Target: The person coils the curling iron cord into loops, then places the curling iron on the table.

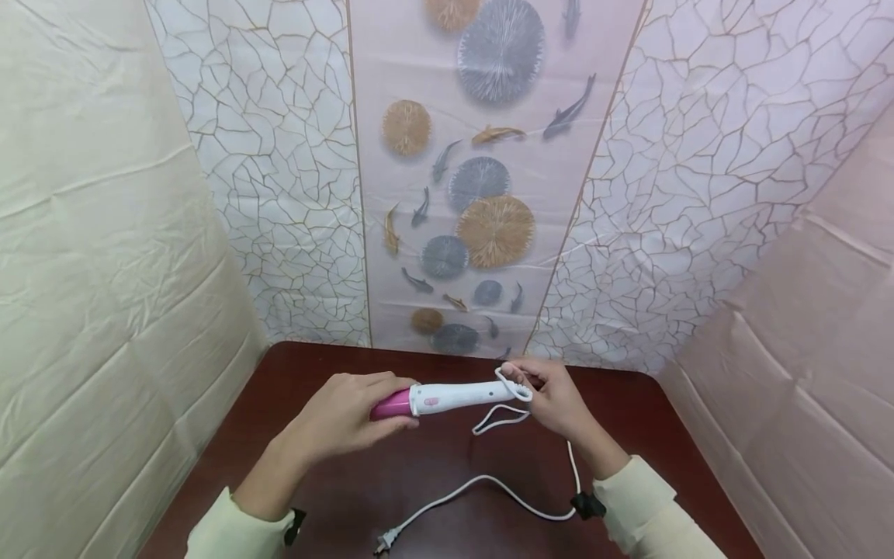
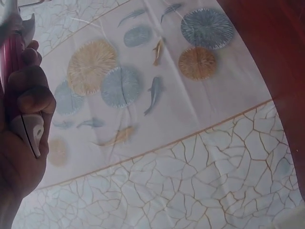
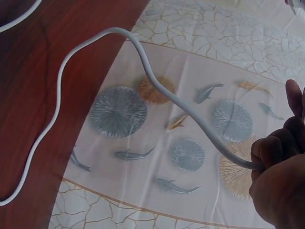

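Observation:
A hair straightener with a white handle and a pink barrel lies level between both hands over the table. My left hand grips the pink end, its fingers wrapped round the barrel; in the left wrist view a white tip sticks out by the palm. At the handle's far end, my right hand pinches the white cord, which leaves the curled fingers in the right wrist view. One loop of cord crosses the handle end, and another loop hangs just below.
The cord runs down past the right wrist and curves left over the dark red table to a two-pin plug near the front. A patterned cloth hangs behind the table, with plain beige cloth along the sides.

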{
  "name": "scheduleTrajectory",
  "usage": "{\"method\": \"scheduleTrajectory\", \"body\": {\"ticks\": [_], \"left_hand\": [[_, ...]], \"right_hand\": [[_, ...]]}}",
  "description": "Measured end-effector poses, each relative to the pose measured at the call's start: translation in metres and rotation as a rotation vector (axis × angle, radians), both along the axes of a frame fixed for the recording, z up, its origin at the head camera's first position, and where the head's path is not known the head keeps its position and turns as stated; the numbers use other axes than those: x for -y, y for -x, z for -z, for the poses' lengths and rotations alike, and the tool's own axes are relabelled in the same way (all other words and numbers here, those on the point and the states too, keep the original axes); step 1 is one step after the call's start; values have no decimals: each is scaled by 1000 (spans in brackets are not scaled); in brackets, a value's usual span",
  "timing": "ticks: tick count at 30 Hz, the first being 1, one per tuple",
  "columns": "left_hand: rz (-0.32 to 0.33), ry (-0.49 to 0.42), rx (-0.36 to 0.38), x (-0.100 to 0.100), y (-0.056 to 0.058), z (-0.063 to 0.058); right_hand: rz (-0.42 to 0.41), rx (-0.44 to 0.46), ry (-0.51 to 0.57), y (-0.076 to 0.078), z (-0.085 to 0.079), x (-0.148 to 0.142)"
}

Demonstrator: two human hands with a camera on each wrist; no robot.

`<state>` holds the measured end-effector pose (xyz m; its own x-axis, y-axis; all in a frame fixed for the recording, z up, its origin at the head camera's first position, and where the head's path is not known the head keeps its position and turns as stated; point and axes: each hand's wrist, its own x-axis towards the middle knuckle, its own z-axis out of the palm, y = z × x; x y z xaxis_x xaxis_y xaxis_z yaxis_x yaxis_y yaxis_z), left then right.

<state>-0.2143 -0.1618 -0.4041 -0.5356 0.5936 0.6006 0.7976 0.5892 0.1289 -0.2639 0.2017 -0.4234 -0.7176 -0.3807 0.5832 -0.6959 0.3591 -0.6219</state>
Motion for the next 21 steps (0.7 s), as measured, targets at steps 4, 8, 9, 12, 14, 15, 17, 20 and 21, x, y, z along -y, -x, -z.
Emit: {"method": "scheduleTrajectory", "body": {"ticks": [4, 8, 9, 12, 14, 15, 17, 20, 21], "left_hand": [[-3, 25, 18, -2, 5, -3], [2, 47, -12, -3, 9, -5], [0, 51, -26, -3, 10, -5], [-5, 55, -61, -3, 13, -5], [-7, 56, -76, -3, 15, -4], [-7, 54, -78, -3, 16, -4], [-9, 54, -80, -2, 18, -3], [-11, 58, -64, -1, 21, -1], [-13, 59, -55, 0, 22, 0]], "right_hand": [[40, -7, -26, -2, 7, -1], [66, -56, -81, -3, 13, -1], [72, -76, -93, -4, 14, -1], [84, -140, -131, -5, 19, 0], [94, -200, -166, -8, 23, 0], [100, -234, -188, -9, 25, 0], [111, -311, -242, -14, 29, 1], [126, -413, -319, -22, 31, 1], [125, -436, -340, -24, 31, 1]]}}
